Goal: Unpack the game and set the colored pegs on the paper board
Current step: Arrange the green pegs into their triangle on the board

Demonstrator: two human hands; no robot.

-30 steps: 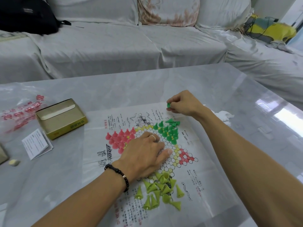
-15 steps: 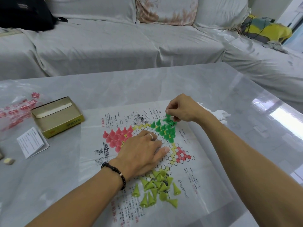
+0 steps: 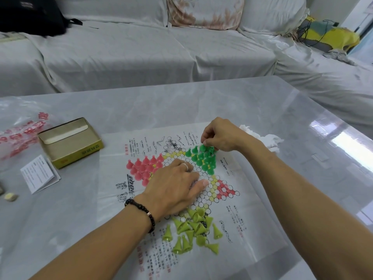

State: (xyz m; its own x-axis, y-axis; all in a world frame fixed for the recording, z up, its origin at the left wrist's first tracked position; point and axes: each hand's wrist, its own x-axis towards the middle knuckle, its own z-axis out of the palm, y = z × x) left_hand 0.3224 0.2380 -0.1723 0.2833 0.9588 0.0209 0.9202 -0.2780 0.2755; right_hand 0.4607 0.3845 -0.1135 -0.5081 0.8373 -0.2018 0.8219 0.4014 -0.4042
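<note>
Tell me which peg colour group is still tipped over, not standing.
The yellow-green pegs, the loose pile at the near edge of the paper board. Most lie on their sides; the pink pegs and dark green pegs stand upright in their corners.

White-draped sofa [image 3: 141,53], black bag [image 3: 30,15], patterned cushion [image 3: 203,13]

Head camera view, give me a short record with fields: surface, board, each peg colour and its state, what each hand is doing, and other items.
surface: glossy grey table
board: paper board, flat on the table
pink pegs: upright, grouped on the board's left point
dark green pegs: upright, grouped on the upper right point
lime green pegs: loose heap at the near point, many tipped over
left hand: flat on the board's centre
right hand: fingers at the top of the dark green group
other: open yellow box, folded leaflet, plastic bag
</note>
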